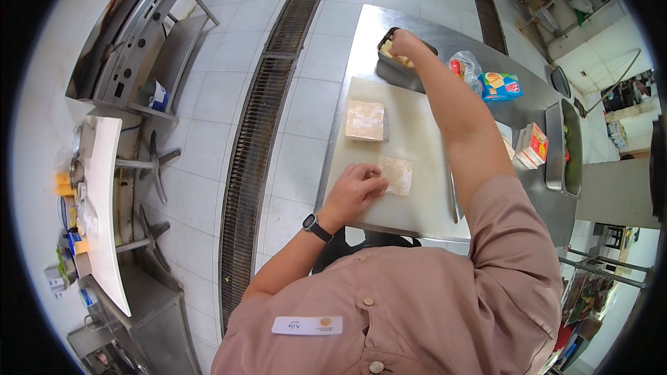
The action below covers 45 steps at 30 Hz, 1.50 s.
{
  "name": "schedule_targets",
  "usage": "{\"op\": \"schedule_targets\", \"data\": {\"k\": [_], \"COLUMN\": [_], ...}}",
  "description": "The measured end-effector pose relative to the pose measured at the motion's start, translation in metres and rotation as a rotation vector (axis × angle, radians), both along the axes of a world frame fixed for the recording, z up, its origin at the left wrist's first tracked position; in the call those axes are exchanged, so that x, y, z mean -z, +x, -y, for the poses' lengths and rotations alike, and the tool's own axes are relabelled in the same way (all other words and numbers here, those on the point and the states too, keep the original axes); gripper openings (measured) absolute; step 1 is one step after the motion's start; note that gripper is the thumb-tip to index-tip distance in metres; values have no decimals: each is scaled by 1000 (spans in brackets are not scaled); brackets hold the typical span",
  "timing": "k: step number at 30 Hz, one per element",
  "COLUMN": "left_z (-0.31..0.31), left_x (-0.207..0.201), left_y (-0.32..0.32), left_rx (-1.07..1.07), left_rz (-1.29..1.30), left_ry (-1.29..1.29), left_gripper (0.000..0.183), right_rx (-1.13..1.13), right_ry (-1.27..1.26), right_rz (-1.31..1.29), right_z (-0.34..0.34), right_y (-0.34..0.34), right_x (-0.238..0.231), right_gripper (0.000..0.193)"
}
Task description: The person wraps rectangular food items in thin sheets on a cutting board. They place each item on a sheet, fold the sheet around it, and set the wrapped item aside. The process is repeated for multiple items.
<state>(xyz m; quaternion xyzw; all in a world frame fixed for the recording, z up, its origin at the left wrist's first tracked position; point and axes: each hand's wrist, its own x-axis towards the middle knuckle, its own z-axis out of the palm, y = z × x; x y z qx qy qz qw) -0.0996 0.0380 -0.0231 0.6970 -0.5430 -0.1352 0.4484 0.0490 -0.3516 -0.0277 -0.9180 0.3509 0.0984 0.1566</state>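
A thin, pale, square wrapper (397, 176), dusted white, lies on the white cutting board (424, 212). At its left edge is my left hand (361, 189), its fingers curled together and touching the wrapper. Farther up the board sits a square stack of similar wrappers (365, 121). My right hand (406, 43) reaches into a dark rectangular container (399, 62) beyond the board's far edge. Pale yellow pieces (387, 47) show inside it. The right fingers point down into the container and are partly hidden, so what they hold cannot be made out.
The steel table (451, 38) also bears a clear plastic bag (467, 66), a blue box (500, 86), red-and-white packs (532, 144) and a deep steel pan (556, 146). A long metal utensil (456, 198) lies along the board's right edge. A floor drain grate (260, 146) runs to the left.
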Motion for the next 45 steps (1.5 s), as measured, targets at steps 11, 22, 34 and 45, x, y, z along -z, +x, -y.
{"op": "schedule_targets", "data": {"k": [11,22,34,45], "left_z": [1,-8,15,12], "left_x": [9,11,1,4], "left_y": [4,-2,0,5], "left_rx": [29,-160,-75,-48], "left_rz": [40,-177,53,57], "left_ry": [-22,-20,129,108], "left_gripper": [18,31,25,24], "right_rx": [573,-159,-211,-187], "right_ry": [858,353,71,-39], "right_rz": [831,566,772,744], "right_z": [-29,-215,-253,-253], "right_y": [-143,-285,-297,-334], "right_x": [-62,-31,-9,-18], "right_gripper": [34,30,35,27]}}
